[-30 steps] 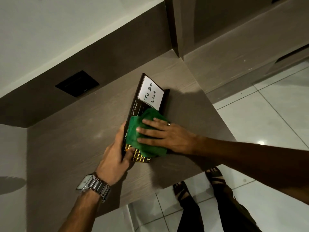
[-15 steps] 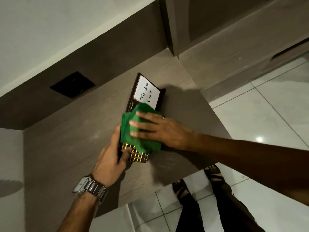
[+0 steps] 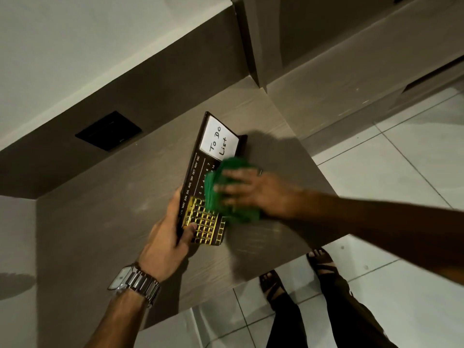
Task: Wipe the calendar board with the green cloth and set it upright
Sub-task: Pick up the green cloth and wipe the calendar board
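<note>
A dark calendar board (image 3: 198,182) lies tilted on a brown wooden worktop (image 3: 100,222). The left hand (image 3: 165,244), a metal watch (image 3: 134,282) on its wrist, grips the board's near left edge, fingers clamped on it. The right hand (image 3: 258,194), fingers spread flat, presses a green cloth (image 3: 233,187) on the board's right side, below the white "To Do List" panel (image 3: 218,141).

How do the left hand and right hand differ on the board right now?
The left hand grips the board's near edge, thumb on the yellow grid; the right hand lies flat, fingers spread, pressing the green cloth on its face. The left looks sharp, the right motion-blurred. The left wrist carries a metal watch; the right has none. Both touch the board, which is tilted on the wooden counter.
</note>
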`<state>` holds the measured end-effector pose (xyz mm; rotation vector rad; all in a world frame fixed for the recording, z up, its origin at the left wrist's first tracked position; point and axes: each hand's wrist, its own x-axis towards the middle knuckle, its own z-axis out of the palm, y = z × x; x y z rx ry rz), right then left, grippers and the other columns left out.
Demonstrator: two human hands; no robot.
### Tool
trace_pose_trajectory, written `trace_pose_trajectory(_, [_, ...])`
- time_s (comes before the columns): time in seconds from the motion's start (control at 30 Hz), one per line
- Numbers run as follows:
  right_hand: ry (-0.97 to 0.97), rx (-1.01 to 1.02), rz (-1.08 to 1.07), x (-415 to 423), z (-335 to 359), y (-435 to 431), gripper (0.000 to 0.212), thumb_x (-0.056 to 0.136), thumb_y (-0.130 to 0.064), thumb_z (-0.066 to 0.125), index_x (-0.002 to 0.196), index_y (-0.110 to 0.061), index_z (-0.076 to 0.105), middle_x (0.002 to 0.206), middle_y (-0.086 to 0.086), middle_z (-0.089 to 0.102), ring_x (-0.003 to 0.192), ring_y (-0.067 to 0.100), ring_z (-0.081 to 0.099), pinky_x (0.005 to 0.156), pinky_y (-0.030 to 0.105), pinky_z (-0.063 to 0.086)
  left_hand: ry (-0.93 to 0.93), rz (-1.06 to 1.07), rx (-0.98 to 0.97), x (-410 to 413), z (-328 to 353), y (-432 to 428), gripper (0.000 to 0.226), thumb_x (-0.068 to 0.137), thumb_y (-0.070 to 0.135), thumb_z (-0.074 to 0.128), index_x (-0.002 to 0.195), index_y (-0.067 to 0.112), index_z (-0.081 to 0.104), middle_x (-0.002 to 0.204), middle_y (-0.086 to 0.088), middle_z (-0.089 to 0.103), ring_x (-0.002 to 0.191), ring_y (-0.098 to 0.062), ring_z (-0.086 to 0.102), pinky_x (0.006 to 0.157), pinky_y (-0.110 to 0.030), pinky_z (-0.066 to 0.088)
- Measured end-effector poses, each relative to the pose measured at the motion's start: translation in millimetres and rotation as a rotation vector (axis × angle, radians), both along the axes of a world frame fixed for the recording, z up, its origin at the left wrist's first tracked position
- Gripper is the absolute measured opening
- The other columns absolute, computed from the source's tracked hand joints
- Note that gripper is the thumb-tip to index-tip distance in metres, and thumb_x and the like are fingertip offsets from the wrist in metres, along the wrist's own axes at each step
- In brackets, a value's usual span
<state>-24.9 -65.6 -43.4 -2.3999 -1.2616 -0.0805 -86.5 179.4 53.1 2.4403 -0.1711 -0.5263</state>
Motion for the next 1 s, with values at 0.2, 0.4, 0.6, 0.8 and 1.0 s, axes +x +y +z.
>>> trace_pose_trajectory(0.2, [0.075, 0.127, -0.483, 73, 25, -42, 0.057, 0.093, -0.005, 0.054, 0.144, -0.025, 0.042, 0.157, 0.003, 0.028, 0.145, 0.034, 0.017, 0.108, 0.061, 0.03, 0.025, 0.019, 0.028, 0, 1, 0, 0.081, 0.092, 0.013, 0.057, 0.147, 0.042, 0.005, 0.1, 0.026, 0.053, 0.079, 0.016, 0.062, 0.044, -0.008, 0.049])
trace_pose_trajectory(0.4, [0.089, 0.202, -0.442, 56, 24, -9, 0.066, 0.085, 0.004, 0.06, 0.144, -0.02, 0.042, 0.156, 0.009, 0.03, 0.145, 0.036, 0.015, 0.109, 0.061, 0.03, 0.034, 0.026, 0.014, 0, 1, -1, 0.082, 0.092, 0.01, 0.056, 0.146, 0.044, 0.003, 0.099, 0.024, 0.053, 0.074, 0.01, 0.065, 0.044, -0.007, 0.048])
trace_pose_trajectory(0.6, [0.076, 0.064, -0.547, 26, 5, -17, 0.058, 0.083, -0.003, 0.067, 0.136, -0.02, 0.053, 0.148, 0.007, 0.044, 0.137, 0.037, 0.032, 0.1, 0.056, 0.042, 0.039, 0.042, -0.003, 1, 1, -2, 0.081, 0.092, 0.008, 0.055, 0.145, 0.042, 0.005, 0.101, 0.025, 0.052, 0.075, 0.015, 0.063, 0.048, -0.005, 0.049])
trace_pose_trajectory(0.8, [0.12, 0.009, -0.244, -79, 3, 45, 0.077, 0.053, -0.025, 0.091, 0.123, -0.026, 0.058, 0.136, 0.002, 0.053, 0.121, 0.034, 0.044, 0.077, 0.051, 0.057, 0.023, 0.039, 0.005, -1, 2, -6, 0.083, 0.091, 0.008, 0.057, 0.148, 0.038, 0.005, 0.099, 0.018, 0.056, 0.069, 0.001, 0.068, 0.042, -0.014, 0.051])
trace_pose_trajectory(1.0, [0.432, 0.185, 0.042, -99, 15, 31, 0.07, 0.074, -0.005, 0.074, 0.138, -0.02, 0.049, 0.148, 0.001, 0.043, 0.133, 0.027, 0.036, 0.103, 0.05, 0.042, 0.008, 0.033, 0.032, 0, 9, -9, 0.082, 0.091, 0.008, 0.057, 0.147, 0.04, 0.007, 0.121, 0.019, 0.051, 0.078, 0.002, 0.068, 0.056, -0.015, 0.057])
